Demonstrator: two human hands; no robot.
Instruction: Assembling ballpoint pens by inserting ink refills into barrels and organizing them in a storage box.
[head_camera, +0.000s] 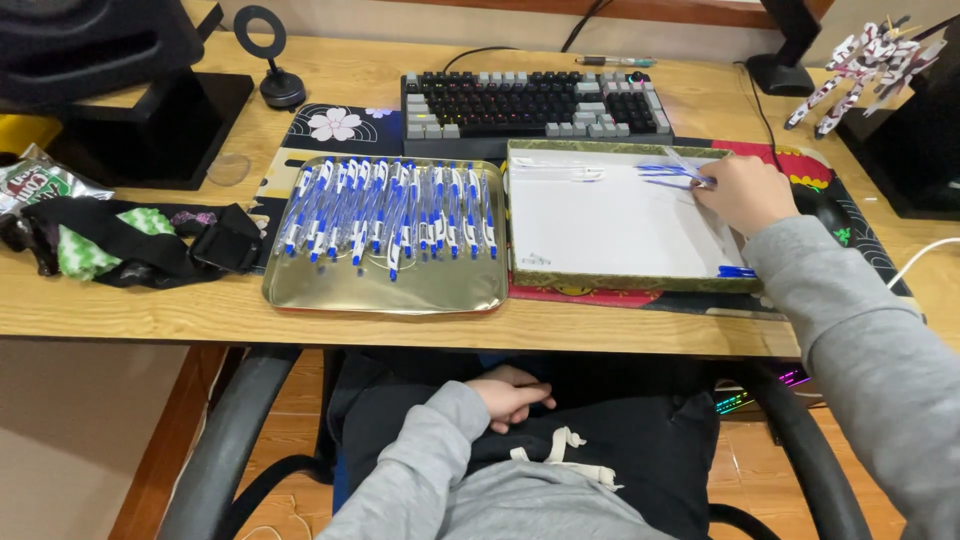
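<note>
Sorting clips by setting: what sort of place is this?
Probably a home computer desk: a keyboard, a toy robot figure and a chair armrest by the wooden desk.

Wooden desk (640, 330), fully loaded.
Keyboard (535, 103) at the back; gold tray (385, 292) and white-lined box (610, 225) just before it.

Two trays (385, 295), one keyboard (535, 102), roughly twenty-five pens (390, 215), two hands (745, 192).

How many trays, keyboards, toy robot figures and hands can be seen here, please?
Trays: 2, the gold tray and the white-lined tray
Keyboard: 1
Toy robot figure: 1
Hands: 2, the left hand and the right hand
Total: 6
</note>
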